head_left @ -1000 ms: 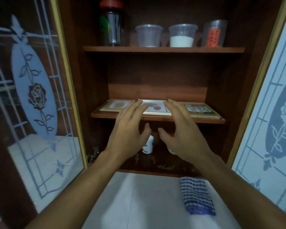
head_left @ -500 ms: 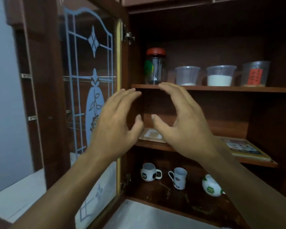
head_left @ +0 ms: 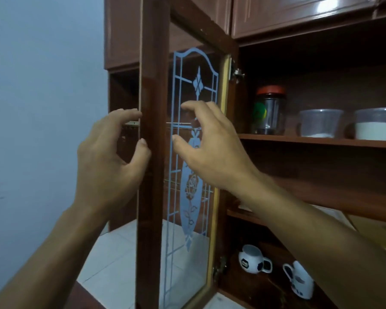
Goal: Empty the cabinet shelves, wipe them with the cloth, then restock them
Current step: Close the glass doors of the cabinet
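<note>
Hands both up, empty. Left hand, fingers half-curled, sits just beside the edge of the open brown wooden door w/ frosted rose-pattern glass; right hand is equally loose in front of the glass. Brown wooden upper shelf carries red-lidded clear jar, near-empty clear plastic tub & clear plastic tub of white powder. Football-pattern mug stands on the bottom shelf.

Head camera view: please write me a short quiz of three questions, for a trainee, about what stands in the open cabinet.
1. True or false: the top shelf is already empty.
2. Which colour is the lid of the jar on it? A blue, B red, C white.
3. How many mugs are visible at the bottom of the cabinet?
Key: 1 false; 2 B; 3 two.
</note>
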### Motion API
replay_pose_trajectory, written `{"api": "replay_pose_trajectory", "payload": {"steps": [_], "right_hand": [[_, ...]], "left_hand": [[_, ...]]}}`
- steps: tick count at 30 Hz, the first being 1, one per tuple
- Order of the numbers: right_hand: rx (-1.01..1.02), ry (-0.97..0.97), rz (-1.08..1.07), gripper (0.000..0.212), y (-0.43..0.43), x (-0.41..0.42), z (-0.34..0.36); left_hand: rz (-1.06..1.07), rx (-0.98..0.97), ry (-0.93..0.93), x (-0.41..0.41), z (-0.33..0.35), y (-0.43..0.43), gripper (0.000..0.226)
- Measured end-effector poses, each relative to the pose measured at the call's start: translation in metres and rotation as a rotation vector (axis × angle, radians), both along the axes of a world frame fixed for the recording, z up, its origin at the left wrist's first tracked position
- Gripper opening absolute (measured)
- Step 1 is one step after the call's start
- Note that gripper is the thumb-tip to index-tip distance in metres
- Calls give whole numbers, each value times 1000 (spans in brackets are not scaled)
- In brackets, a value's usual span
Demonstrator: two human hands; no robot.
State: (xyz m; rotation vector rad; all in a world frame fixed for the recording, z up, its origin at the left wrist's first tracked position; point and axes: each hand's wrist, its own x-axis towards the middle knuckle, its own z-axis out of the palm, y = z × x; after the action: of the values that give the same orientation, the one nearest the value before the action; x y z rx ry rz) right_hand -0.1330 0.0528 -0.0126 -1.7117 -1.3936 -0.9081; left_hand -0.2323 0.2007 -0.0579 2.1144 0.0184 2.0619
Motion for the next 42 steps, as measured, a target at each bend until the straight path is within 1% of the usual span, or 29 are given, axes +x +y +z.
{"api": "replay_pose_trajectory", "payload": {"steps": [4, 7, 11, 15, 19, 28, 33, 36, 42], "right_hand": [[-33, 17, 41, 59, 30, -5, 8], [12, 3, 40, 58, 47, -10, 12], [92, 6, 23, 56, 62, -12, 13], [108, 45, 26, 55, 70, -9, 15], [118, 54, 26, 55, 71, -8, 16], [110, 68, 26, 53, 67, -13, 17], [113, 68, 40, 53, 55, -14, 17], [127, 68, 50, 53, 39, -14, 15], [179, 139, 129, 55, -3, -8, 11]], "left_hand": [[-36, -112, -20, 0, -2, 22, 35], [-104, -209, -9, 8, -4, 33, 33], [-283, -357, 63, 24, -1, 43, 37], [-403, -376, 157, 34, -2, 47, 31], [-486, -445, 191, 40, -3, 45, 38], [-466, -439, 148, 42, -6, 36, 30], [-476, -436, 115, 35, -3, 16, 25], [-482, -432, 96, 32, -2, 0, 25], [-604, -425, 72, 30, -4, -42, 26]]}}
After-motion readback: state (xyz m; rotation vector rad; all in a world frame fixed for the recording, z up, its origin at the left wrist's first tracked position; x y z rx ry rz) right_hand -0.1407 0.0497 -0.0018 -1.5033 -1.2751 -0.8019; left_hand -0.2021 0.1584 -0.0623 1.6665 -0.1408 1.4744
